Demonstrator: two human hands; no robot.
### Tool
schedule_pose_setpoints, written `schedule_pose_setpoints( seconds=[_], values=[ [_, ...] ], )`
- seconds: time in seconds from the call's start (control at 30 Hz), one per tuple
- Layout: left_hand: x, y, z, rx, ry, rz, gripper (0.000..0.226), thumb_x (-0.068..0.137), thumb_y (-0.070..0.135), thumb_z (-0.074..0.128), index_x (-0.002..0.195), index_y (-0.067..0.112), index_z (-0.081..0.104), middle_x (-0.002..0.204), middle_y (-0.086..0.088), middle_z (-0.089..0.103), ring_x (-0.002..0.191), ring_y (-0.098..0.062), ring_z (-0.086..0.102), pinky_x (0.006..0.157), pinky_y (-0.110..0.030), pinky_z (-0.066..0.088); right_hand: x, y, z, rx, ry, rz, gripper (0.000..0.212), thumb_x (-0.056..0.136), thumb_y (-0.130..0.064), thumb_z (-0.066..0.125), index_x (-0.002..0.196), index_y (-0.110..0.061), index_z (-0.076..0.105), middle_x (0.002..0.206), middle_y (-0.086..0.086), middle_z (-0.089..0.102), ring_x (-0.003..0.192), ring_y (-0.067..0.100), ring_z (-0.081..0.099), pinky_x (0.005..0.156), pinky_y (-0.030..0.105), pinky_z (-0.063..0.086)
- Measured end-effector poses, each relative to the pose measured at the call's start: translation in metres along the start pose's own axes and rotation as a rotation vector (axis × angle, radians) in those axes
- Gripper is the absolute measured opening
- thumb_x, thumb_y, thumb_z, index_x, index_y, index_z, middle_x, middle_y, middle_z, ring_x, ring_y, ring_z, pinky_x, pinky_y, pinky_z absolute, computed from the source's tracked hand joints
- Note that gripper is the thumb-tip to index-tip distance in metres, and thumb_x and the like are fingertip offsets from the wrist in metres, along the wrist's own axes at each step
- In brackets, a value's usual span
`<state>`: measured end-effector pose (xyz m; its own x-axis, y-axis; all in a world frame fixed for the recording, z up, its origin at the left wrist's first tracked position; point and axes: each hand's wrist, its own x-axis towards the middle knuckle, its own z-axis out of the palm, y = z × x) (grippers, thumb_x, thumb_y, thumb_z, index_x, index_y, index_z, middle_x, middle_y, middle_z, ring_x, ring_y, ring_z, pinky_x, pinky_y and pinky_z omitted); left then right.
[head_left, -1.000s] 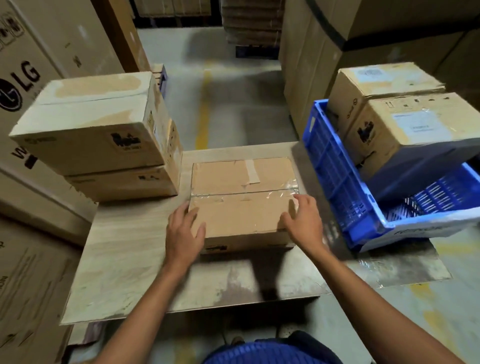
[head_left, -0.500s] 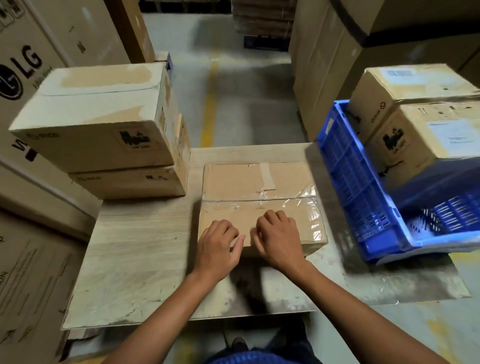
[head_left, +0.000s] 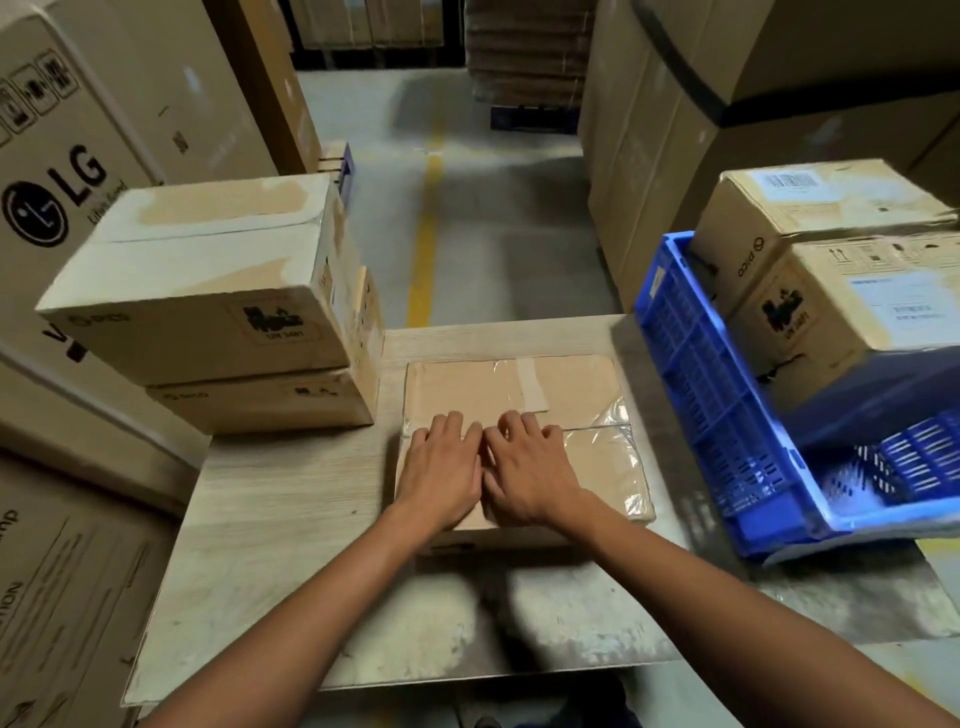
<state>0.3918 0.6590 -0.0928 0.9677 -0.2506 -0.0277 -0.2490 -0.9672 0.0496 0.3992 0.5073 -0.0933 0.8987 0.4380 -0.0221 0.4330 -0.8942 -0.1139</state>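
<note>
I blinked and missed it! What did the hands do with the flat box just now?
The left hand and right hand came in from the sides of the flat box and now lie side by side on top of it, fingers reaching its middle seam, gripping nothing. The box, the stacked boxes and the blue crate stayed put.

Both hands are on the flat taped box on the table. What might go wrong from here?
The left hand and right hand press at the middle seam of the flat box; the flaps may buckle inward.
Wrinkled clear film on its right side could snag fingers.
The blue crate beside it looks tilted with two cartons inside; a bump might shift it.
</note>
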Motion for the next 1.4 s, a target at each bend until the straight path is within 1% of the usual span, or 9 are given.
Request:
schedule_pose_setpoints(
  seconds=[0.17,0.4,0.53,0.7,0.87,0.97,1.1,1.3,1.4],
  values=[
    [0.016,-0.015,0.014,-0.120,-0.090,-0.040,0.061,0.104,0.044,0.029,0.160,0.026,0.010,0.168,-0.007,-0.004,0.154,-0.025,-0.004,0.125,-0.043,0.002,0.010,0.012,0.006,0.072,-0.153,0.000,0.069,0.100,-0.055,0.019,0.161,-0.023,0.014,0.169,0.011,0.001,0.156,0.030,-0.002,0.123,0.057,0.005],
    [0.044,-0.004,-0.013,-0.053,-0.064,-0.085,0.048,0.093,0.044,0.044,0.136,0.024,0.043,0.141,-0.011,0.041,0.128,-0.029,0.038,0.106,-0.047,0.035,0.042,0.024,-0.020,-0.026,-0.218,0.024,0.065,0.091,-0.056,0.045,0.146,-0.023,0.036,0.153,0.009,0.033,0.138,0.028,0.032,0.104,0.052,0.034],
    [0.065,0.024,-0.008,-0.240,-0.123,-0.012,0.057,0.101,0.038,0.040,0.153,0.018,0.029,0.165,-0.010,0.016,0.152,-0.029,0.009,0.123,-0.050,0.013,0.035,0.043,-0.018,-0.019,-0.272,0.219,0.073,0.096,-0.054,0.043,0.158,-0.027,0.015,0.166,0.012,0.007,0.153,0.032,0.006,0.117,0.066,0.012],
    [0.065,0.039,0.007,-0.225,-0.132,-0.003,0.065,0.103,0.043,0.032,0.160,0.022,0.008,0.168,-0.003,-0.003,0.154,-0.022,-0.009,0.124,-0.050,-0.002,0.020,0.057,-0.002,0.009,-0.263,0.215,0.070,0.102,-0.053,0.022,0.159,-0.030,-0.011,0.166,0.008,-0.022,0.153,0.029,-0.021,0.122,0.061,-0.004],
    [0.063,0.031,0.003,-0.285,-0.135,0.013,0.060,0.106,0.040,0.028,0.160,0.021,0.009,0.168,-0.002,-0.001,0.154,-0.019,-0.008,0.125,-0.045,-0.002,0.027,0.052,-0.006,0.050,-0.262,0.240,0.072,0.102,-0.056,0.027,0.161,-0.030,-0.003,0.168,0.009,-0.014,0.155,0.031,-0.013,0.122,0.061,0.001],
    [0.051,0.039,-0.002,-0.333,-0.064,-0.011,0.051,0.108,0.032,0.026,0.157,0.017,0.027,0.166,-0.005,0.015,0.154,-0.020,0.006,0.125,-0.040,0.004,0.021,0.039,-0.011,0.078,-0.176,0.272,0.058,0.101,-0.042,0.038,0.155,-0.022,0.028,0.165,0.014,0.017,0.152,0.035,0.015,0.118,0.057,0.024],
    [0.018,0.048,-0.002,-0.387,0.006,-0.061,0.046,0.107,0.026,0.029,0.145,0.013,0.050,0.159,-0.005,0.037,0.151,-0.020,0.023,0.123,-0.032,0.013,-0.010,0.024,0.001,0.091,0.035,0.246,0.034,0.090,-0.028,0.052,0.120,-0.014,0.060,0.125,0.012,0.054,0.117,0.033,0.052,0.088,0.045,0.047],
    [0.007,0.052,0.003,-0.418,-0.062,-0.065,0.048,0.107,0.026,0.030,0.153,0.014,0.038,0.162,-0.004,0.031,0.152,-0.019,0.018,0.124,-0.032,0.012,-0.028,0.020,0.018,0.086,-0.054,0.221,0.078,0.067,-0.035,0.072,0.138,-0.006,0.053,0.134,0.019,0.053,0.126,0.038,0.049,0.100,0.047,0.045],
    [0.007,0.051,-0.001,-0.449,-0.072,-0.075,0.046,0.107,0.024,0.032,0.149,0.012,0.044,0.161,-0.005,0.032,0.152,-0.019,0.019,0.124,-0.033,0.013,-0.027,0.022,0.011,0.100,0.006,0.214,0.054,0.086,-0.042,0.045,0.130,-0.012,0.057,0.132,0.014,0.055,0.122,0.034,0.050,0.098,0.045,0.044]
  ],
)
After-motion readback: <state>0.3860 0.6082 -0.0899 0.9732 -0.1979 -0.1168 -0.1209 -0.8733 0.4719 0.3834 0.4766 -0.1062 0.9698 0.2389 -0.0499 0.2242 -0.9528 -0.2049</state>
